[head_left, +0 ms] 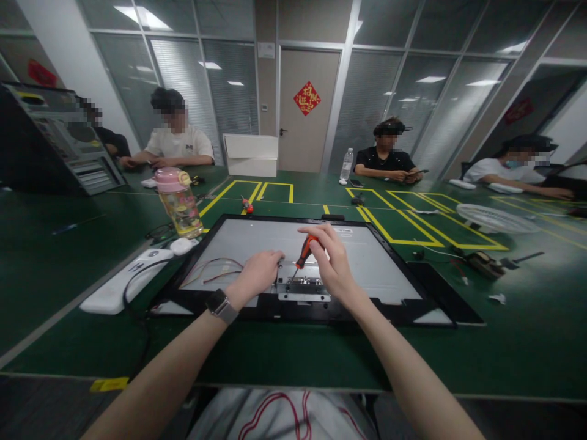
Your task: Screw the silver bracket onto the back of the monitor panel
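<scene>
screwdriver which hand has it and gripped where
The right hand holds the screwdriver by its red-and-black handle, tip down at the metal bracket. The left hand is curled beside it; its hold cannot be told.

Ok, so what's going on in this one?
A person works on a monitor lying flat, back up, on a green table. The right hand holds a red screwdriver, tip down at the metal bracket near the monitor's near edge. The left hand rests curled on the back just beside it; whether it grips anything is unclear. A bottle stands to the left, and other people sit along the far side.
</scene>
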The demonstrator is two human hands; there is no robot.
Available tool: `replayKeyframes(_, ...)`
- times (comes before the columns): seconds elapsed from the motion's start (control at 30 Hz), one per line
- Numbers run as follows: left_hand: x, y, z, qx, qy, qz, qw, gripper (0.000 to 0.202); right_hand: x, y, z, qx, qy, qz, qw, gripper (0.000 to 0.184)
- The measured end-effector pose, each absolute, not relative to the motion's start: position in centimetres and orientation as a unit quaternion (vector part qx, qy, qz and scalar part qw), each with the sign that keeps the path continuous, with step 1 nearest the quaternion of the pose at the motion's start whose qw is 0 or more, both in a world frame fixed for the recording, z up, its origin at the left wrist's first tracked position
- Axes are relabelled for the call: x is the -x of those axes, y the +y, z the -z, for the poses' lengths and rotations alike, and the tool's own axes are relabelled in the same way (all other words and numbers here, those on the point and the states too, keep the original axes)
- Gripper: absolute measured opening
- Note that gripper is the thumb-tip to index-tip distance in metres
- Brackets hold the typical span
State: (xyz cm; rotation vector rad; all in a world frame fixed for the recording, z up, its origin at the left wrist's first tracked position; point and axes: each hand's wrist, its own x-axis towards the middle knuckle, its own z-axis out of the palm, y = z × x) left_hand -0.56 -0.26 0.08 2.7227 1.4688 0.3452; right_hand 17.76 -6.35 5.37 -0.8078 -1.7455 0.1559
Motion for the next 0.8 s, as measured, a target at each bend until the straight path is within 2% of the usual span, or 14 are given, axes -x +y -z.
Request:
replayKeyframes(0.1,0.52,-0.30,-0.19,-0.875,0.473,-0.107,0.016,0.036,-17.62,-6.50,-5.28,0.326,-0.754,-0.104,0.561,0.035)
replayKeyframes(0.33,0.65,-0.30,-0.02,-0.873,0.473,-0.115,0.023,0.036,-17.21,-6.65,-4.87,0.359,-0.713,-0.056,0.600,0.014)
replayKeyframes(0.5,0.67,-0.28,0.16,-0.874,0.468,-0.126,0.024,0.037,-17.06,-7.05,-4.90,0.320,-0.741,-0.089,0.583,0.031)
replayKeyframes(0.8,0.64,-0.33,-0.05,-0.873,0.473,-0.117,0.020,0.035,-16.96,-6.69,-5.05,0.341,-0.710,-0.085,0.610,0.021)
